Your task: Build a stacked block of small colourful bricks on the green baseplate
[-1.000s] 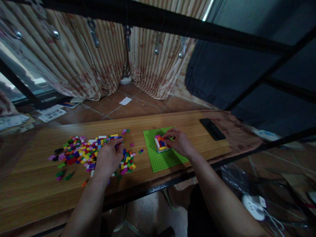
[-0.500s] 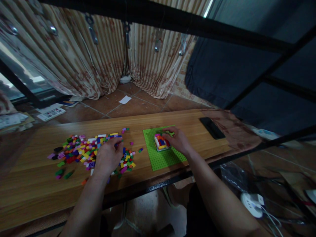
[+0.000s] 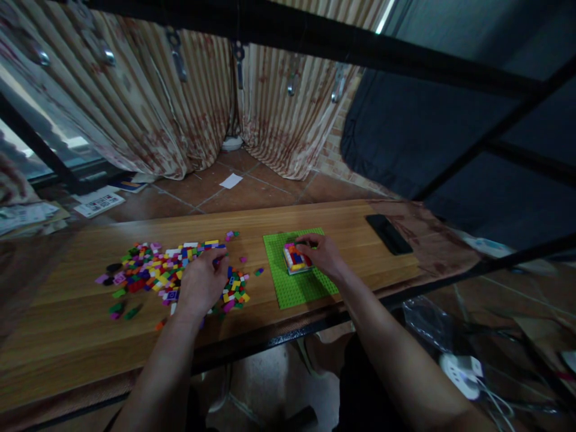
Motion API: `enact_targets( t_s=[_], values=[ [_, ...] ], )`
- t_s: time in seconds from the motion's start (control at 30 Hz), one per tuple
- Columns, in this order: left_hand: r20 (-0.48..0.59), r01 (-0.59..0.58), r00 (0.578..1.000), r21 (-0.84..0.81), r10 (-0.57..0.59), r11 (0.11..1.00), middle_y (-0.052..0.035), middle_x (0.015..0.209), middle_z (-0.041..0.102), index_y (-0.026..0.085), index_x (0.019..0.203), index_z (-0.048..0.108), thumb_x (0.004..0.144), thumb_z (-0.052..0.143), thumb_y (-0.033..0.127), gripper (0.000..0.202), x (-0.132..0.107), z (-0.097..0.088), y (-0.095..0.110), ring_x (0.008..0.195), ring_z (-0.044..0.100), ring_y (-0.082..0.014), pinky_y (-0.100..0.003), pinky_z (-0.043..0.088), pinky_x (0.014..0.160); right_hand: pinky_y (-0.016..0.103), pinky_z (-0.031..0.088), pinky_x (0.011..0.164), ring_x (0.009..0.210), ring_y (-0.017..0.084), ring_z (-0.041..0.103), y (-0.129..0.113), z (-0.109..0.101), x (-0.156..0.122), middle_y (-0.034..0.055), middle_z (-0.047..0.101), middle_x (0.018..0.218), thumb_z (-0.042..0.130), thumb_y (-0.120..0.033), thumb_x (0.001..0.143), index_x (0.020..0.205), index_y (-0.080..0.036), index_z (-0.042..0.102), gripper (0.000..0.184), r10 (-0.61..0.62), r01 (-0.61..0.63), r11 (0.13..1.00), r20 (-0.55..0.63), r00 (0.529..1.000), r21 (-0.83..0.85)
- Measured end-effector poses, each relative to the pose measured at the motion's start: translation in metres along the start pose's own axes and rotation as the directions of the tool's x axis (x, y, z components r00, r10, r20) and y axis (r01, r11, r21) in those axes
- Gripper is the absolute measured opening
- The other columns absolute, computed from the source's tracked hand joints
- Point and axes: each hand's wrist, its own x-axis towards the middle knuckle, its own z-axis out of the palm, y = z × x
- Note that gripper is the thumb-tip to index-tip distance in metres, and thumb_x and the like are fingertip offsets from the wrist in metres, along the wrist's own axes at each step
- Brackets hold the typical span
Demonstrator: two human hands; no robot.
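My left hand (image 3: pixel 203 283) rests on a spread of small coloured bricks (image 3: pixel 153 273) on the wooden table (image 3: pixel 67 336), fingers curled at the heap's right part; what the fingertips pinch, if anything, is hidden. My right hand (image 3: pixel 324 255) lies on the green baseplate (image 3: pixel 294 288), its fingers closed against the right side of a small multicoloured brick block (image 3: pixel 294 258) that stands on the plate.
A black phone (image 3: pixel 388 233) lies flat at the table's far right. Striped curtains (image 3: pixel 135 108) hang behind over a tiled floor with papers (image 3: pixel 99 204). Black frame bars (image 3: pixel 495 126) cross the view. A white power strip (image 3: pixel 463 367) with cables lies on the floor, lower right.
My right hand has shifted slightly on the block, its fingers settling at the block's right side. My left hand stays on the brick heap. The view has drifted a little.
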Motion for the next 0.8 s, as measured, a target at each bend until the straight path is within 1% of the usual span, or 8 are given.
enact_targets(
  t_s=[0.2, 0.3, 0.37, 0.43, 0.53, 0.67, 0.73, 0.8],
  values=[
    [-0.003, -0.007, 1.000, -0.014, 0.007, 1.000, -0.0111, 0.110, 0.072, 0.013, 0.110, 0.069, 0.085, 0.044, 0.032, 0.039, -0.002, -0.001, 0.001, 0.099, 0.067, -0.0247, -0.036, 0.049, 0.093, 0.023, 0.038, 0.048, 0.049, 0.010, 0.050, -0.001, 0.000, -0.001, -0.0039, 0.060, 0.059, 0.069, -0.033, 0.064, 0.082, -0.016, 0.070, 0.025, 0.031, -0.035, 0.994, 0.046, 0.998, 0.100],
    [-0.012, -0.003, 1.000, -0.015, 0.003, 1.000, -0.0109, 0.110, 0.072, 0.014, 0.111, 0.068, 0.085, 0.045, 0.033, 0.040, -0.002, -0.002, 0.000, 0.096, 0.068, -0.0242, -0.036, 0.049, 0.092, 0.024, 0.043, 0.054, 0.055, 0.011, 0.055, -0.002, -0.005, -0.001, -0.0020, 0.065, 0.065, 0.070, -0.036, 0.064, 0.083, -0.017, 0.070, 0.027, 0.019, -0.029, 0.987, 0.067, 0.998, 0.156],
    [-0.016, 0.000, 1.000, -0.018, 0.000, 1.000, -0.0098, 0.108, 0.072, 0.015, 0.111, 0.069, 0.085, 0.046, 0.033, 0.039, -0.001, -0.003, 0.000, 0.092, 0.068, -0.0238, -0.035, 0.050, 0.091, 0.026, 0.047, 0.064, 0.065, 0.014, 0.061, -0.005, -0.011, 0.000, 0.0007, 0.070, 0.073, 0.067, -0.039, 0.068, 0.082, -0.017, 0.071, 0.026, -0.023, 0.025, 0.982, -0.011, 1.000, 0.189],
    [-0.022, 0.003, 1.000, -0.016, -0.004, 1.000, -0.0085, 0.107, 0.073, 0.017, 0.111, 0.069, 0.085, 0.046, 0.034, 0.038, 0.000, -0.005, 0.000, 0.093, 0.068, -0.0237, -0.035, 0.051, 0.090, 0.027, 0.048, 0.070, 0.076, 0.016, 0.063, -0.009, -0.017, 0.002, 0.0028, 0.072, 0.082, 0.063, -0.041, 0.073, 0.082, -0.017, 0.071, 0.027, -0.063, 0.092, 0.977, -0.152, 0.986, 0.192],
    [-0.034, 0.005, 0.999, -0.002, -0.005, 1.000, -0.0076, 0.106, 0.073, 0.017, 0.110, 0.069, 0.085, 0.046, 0.032, 0.037, 0.001, -0.005, -0.001, 0.096, 0.068, -0.0238, -0.034, 0.051, 0.089, 0.027, 0.047, 0.069, 0.077, 0.016, 0.063, -0.016, -0.020, 0.003, 0.0035, 0.072, 0.081, 0.061, -0.043, 0.076, 0.081, -0.016, 0.071, 0.029, -0.096, 0.155, 0.976, -0.334, 0.938, 0.155],
    [-0.080, 0.022, 0.997, -0.010, -0.022, 1.000, -0.0078, 0.104, 0.073, 0.017, 0.110, 0.069, 0.085, 0.047, 0.030, 0.036, 0.002, -0.004, -0.006, 0.091, 0.069, -0.0225, -0.032, 0.051, 0.088, 0.028, 0.047, 0.068, 0.073, 0.016, 0.063, -0.025, -0.006, -0.007, 0.0023, 0.069, 0.073, 0.060, -0.041, 0.081, 0.077, -0.016, 0.070, 0.027, -0.249, 0.302, 0.950, -0.396, 0.884, 0.077],
    [-0.097, 0.024, 0.995, -0.026, -0.026, 0.999, -0.0082, 0.102, 0.074, 0.016, 0.109, 0.069, 0.086, 0.047, 0.029, 0.035, 0.003, -0.006, -0.009, 0.089, 0.069, -0.0222, -0.032, 0.052, 0.086, 0.030, 0.048, 0.071, 0.075, 0.017, 0.063, -0.031, 0.006, -0.019, 0.0027, 0.070, 0.078, 0.058, -0.038, 0.085, 0.082, -0.018, 0.071, 0.024, -0.373, 0.397, 0.918, -0.364, 0.853, -0.010],
    [-0.114, 0.032, 0.993, -0.036, -0.036, 0.999, -0.0082, 0.100, 0.074, 0.016, 0.106, 0.070, 0.086, 0.046, 0.027, 0.033, 0.004, -0.009, -0.012, 0.090, 0.069, -0.0224, -0.032, 0.051, 0.085, 0.030, 0.049, 0.072, 0.077, 0.016, 0.063, -0.038, 0.019, -0.033, 0.0030, 0.069, 0.080, 0.056, -0.033, 0.088, 0.085, -0.019, 0.070, 0.020, -0.488, 0.479, 0.872, -0.267, 0.831, -0.103]
  ],
)
